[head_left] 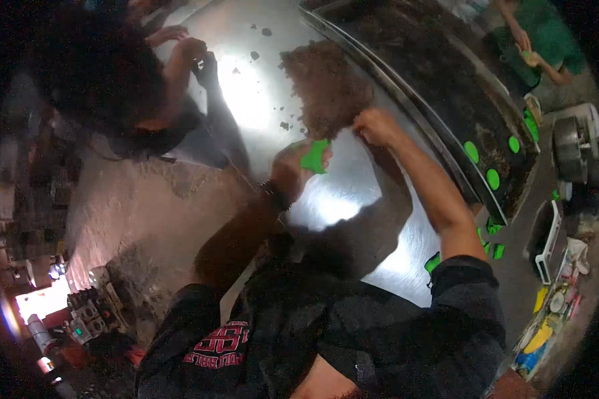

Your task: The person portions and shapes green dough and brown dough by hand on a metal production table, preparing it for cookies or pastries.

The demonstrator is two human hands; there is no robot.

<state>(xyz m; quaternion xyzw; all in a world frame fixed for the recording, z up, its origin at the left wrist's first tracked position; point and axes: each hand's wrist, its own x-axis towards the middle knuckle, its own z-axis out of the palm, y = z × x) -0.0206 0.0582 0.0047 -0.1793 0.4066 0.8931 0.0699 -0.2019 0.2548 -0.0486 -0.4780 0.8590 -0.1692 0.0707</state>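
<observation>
My left hand is closed around a bright green soft lump, like dough or clay, just above the shiny metal table. My right hand has its fingers drawn together at the near right edge of a flat, crumbly brown mass. Whatever its fingertips pinch, if anything, is too small to tell. The brown mass lies spread on the metal, with small crumbs to its left.
Right of the table is a dark griddle-like surface with flat green discs. A metal pot stands beyond it. One person leans in from the left; another person's hands hold something green at the upper right.
</observation>
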